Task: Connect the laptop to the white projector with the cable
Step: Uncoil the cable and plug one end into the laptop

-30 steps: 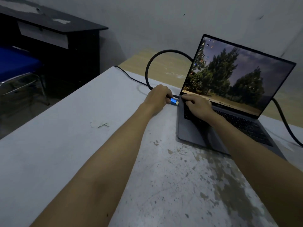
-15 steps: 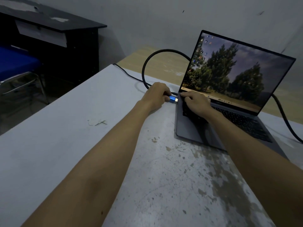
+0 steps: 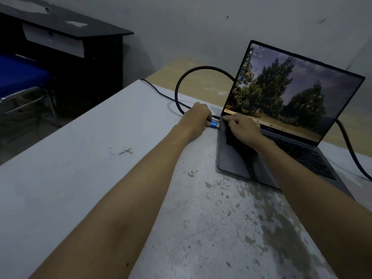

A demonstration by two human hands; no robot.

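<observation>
Fingers (image 3: pixel 207 123) of the left hand (image 3: pixel 196 117) pinch the cable's (image 3: pixel 181 85) glossy blue metal plug (image 3: pixel 214 124) at the laptop's (image 3: pixel 237 164) matte grey edge; right hand (image 3: pixel 240 125) lies flat, fingers spread on the keys.

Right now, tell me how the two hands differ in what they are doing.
The left hand is curled shut around the blue plug of the thick black cable, holding it at the laptop's left edge; the right hand grips nothing. The left hand sits on the table beside the laptop; the right hand lies fingers spread on its keyboard corner. Both are bare and meet at that same corner.
</observation>
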